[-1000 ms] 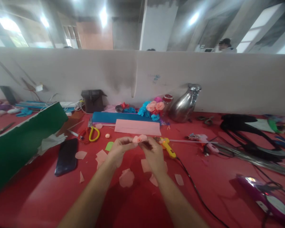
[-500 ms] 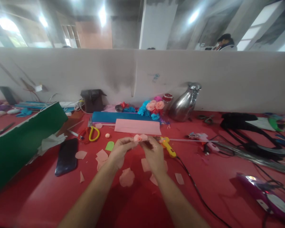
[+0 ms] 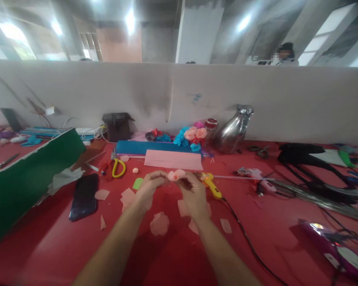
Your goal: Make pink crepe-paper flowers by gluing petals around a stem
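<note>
Pinching the pink paper flower (image 3: 176,174) between closed fingertips, I'm gripping it from both sides: left hand (image 3: 149,190) on its left, right hand (image 3: 194,194) on its right.

Yellow glue gun (image 3: 212,185), black phone (image 3: 84,196), yellow-handled scissors (image 3: 117,167), silver jug (image 3: 231,133), green board (image 3: 26,177)

Craft workshop, glue gun (image 3: 212,186), scissors (image 3: 115,168), paper flowers (image 3: 192,137)
</note>
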`<action>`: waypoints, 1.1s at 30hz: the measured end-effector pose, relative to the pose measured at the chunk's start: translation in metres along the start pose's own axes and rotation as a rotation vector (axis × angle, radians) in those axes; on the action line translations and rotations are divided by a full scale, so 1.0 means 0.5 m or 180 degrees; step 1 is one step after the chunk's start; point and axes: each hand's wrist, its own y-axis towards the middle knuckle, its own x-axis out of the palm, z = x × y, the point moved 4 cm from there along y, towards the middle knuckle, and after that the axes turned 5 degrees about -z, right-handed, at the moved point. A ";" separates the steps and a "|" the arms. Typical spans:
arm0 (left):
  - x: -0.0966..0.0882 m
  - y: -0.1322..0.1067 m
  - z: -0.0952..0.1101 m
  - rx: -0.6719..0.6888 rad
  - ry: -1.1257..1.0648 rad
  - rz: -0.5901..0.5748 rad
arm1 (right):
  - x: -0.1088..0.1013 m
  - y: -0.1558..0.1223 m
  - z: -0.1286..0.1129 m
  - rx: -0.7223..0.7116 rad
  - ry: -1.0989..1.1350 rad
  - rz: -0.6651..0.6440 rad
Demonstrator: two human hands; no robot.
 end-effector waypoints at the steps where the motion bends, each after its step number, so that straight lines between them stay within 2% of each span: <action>1: -0.001 -0.001 0.005 0.0106 -0.0011 0.0029 | 0.000 0.000 0.000 -0.0035 -0.0028 0.0019; 5: 0.007 -0.006 0.023 0.0444 -0.0098 -0.0006 | 0.001 0.001 0.001 -0.0125 -0.0124 -0.0022; 9: 0.016 -0.009 0.030 0.0550 -0.0022 -0.0067 | 0.006 0.000 0.000 -0.0119 -0.0136 -0.0173; 13: 0.007 -0.006 0.024 0.0599 -0.0111 0.0049 | 0.011 -0.002 -0.007 -0.0121 -0.0077 -0.0396; 20: -0.009 0.005 0.009 0.0355 0.0012 -0.0014 | 0.015 -0.001 -0.003 0.0020 -0.0076 -0.0555; 24: -0.023 0.007 0.008 0.0228 -0.0257 0.0177 | 0.019 -0.001 0.007 0.0137 -0.0034 -0.0554; 29: -0.025 0.012 0.013 0.0229 -0.0783 -0.0120 | 0.022 -0.004 0.013 0.0347 -0.0013 -0.0540; 33: -0.024 0.013 0.000 0.0039 -0.0270 -0.0198 | 0.018 -0.003 0.012 0.0426 0.0054 -0.0454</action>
